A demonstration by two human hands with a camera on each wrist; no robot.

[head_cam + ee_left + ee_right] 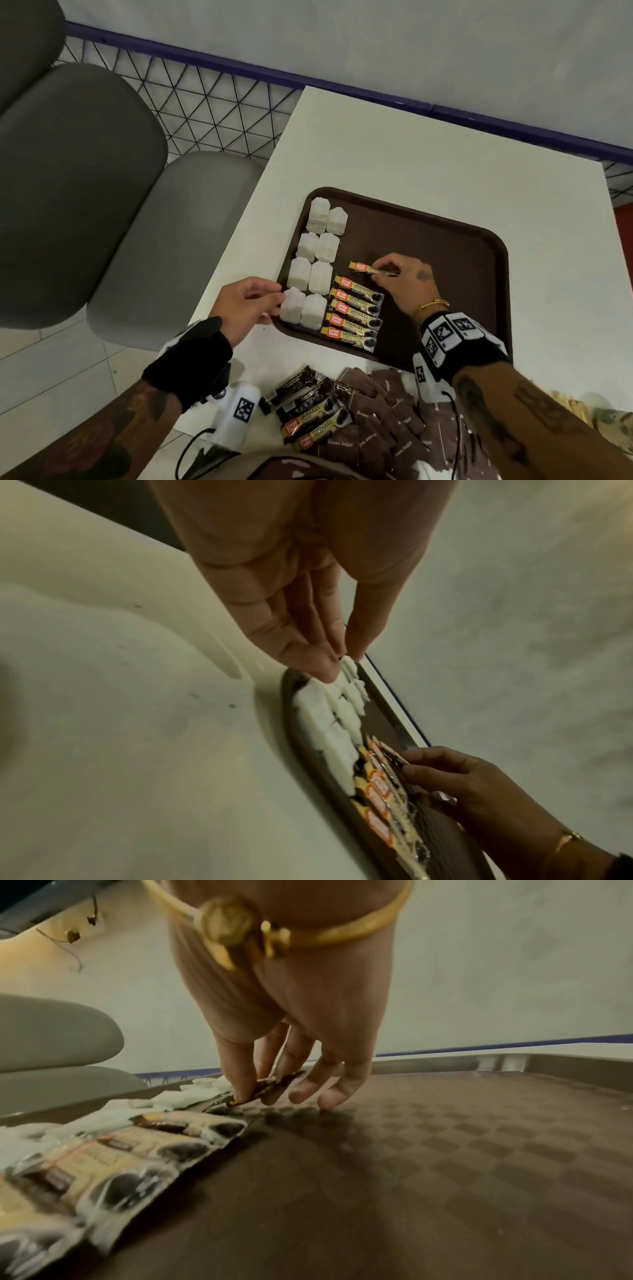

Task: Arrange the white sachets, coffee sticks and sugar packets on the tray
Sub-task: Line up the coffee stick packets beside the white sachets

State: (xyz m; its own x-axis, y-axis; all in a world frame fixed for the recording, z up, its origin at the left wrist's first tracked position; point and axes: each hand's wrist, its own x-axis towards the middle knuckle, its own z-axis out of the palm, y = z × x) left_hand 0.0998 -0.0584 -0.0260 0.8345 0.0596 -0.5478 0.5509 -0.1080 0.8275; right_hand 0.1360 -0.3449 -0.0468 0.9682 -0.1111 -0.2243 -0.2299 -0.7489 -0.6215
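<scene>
A brown tray [445, 246] [445, 1150] lies on the white table [411, 154]. Along its left side the white sachets [317, 253] [329, 718] [192, 1096] lie in two columns. Beside them several coffee sticks [356, 311] [377, 804] [137, 1150] form a neat column. My right hand [376, 270] [260, 1096] pinches one more coffee stick [363, 268] [263, 1089] low over the tray, just beyond that column. My left hand [277, 301] [339, 664] is at the tray's near-left corner, its straight fingertips touching the nearest left sachet [293, 305].
Loose coffee sticks [308, 411] and a heap of brown sugar packets [387, 421] lie on the table's near edge, in front of the tray. Grey chairs [85, 188] stand to the left. The tray's right half is bare.
</scene>
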